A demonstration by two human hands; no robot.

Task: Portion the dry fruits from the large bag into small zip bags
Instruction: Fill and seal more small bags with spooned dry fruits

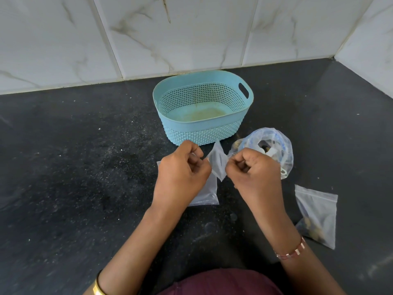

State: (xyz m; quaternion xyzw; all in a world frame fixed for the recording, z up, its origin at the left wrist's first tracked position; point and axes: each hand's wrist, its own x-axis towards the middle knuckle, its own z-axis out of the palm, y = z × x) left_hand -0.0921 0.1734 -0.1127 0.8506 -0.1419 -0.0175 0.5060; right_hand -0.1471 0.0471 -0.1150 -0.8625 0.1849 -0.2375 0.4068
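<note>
**Both hands pinching a small bag above the counter**

From my feed I see my left hand [182,167] and right hand [254,169] raised side by side over the dark speckled stone counter [85,167], fingers curled. Between them they pinch a small clear plastic zip bag [217,165], one hand on each side of it; the bag hangs off the counter, its lower corner pointing down. I cannot tell whether its mouth is open.

The large clear crumpled plastic bag of dry fruits [274,145] sits on the counter just behind my right hand, partly hidden by it, with dark and pale pieces showing through its open top. It is just beside the front right corner of the light blue perforated plastic basket [202,107], which stands near the white marble-patterned wall tiles [191,35].

A flat clear zip bag [207,194] lies on the counter under my left hand. Another clear zip bag holding some brown pieces [316,216] lies to the right of my right forearm, apart from it.

A gold bangle [98,288] is on my left wrist, a thin pink and metallic bracelet [292,250] on my right.
</note>
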